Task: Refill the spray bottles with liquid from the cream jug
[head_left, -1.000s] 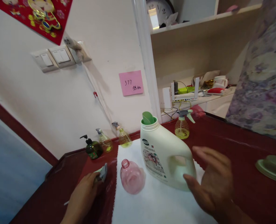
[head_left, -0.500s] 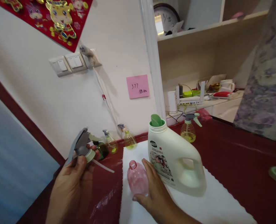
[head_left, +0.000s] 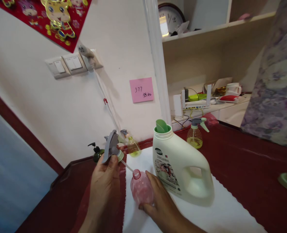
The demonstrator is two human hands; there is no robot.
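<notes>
**Spray head brought to the bottle's neck**

The left hand (head_left: 104, 191) is clenched around the grey spray head (head_left: 111, 145), its thin dip tube (head_left: 127, 166) slanting down toward the open neck of the pink bottle (head_left: 141, 187). The right hand (head_left: 160, 210) cups that bottle, steadying it on the white cloth (head_left: 143, 220) beside the detergent jug (head_left: 179, 165), near the edge of the red worktop (head_left: 48, 194).

The step in hand looks like fitting the spray head to the bottle. The tube's tip needs lining up with the opening first, it seems.

The tip is hard to make out at the neck, so I cannot tell whether it is inside. The left fingers hide much of the spray head's collar, and that hand partly blocks a soap pump bottle (head_left: 96, 154) and a yellowish spray bottle (head_left: 133, 148). A floral garment (head_left: 272, 84) fills the right edge.
</notes>
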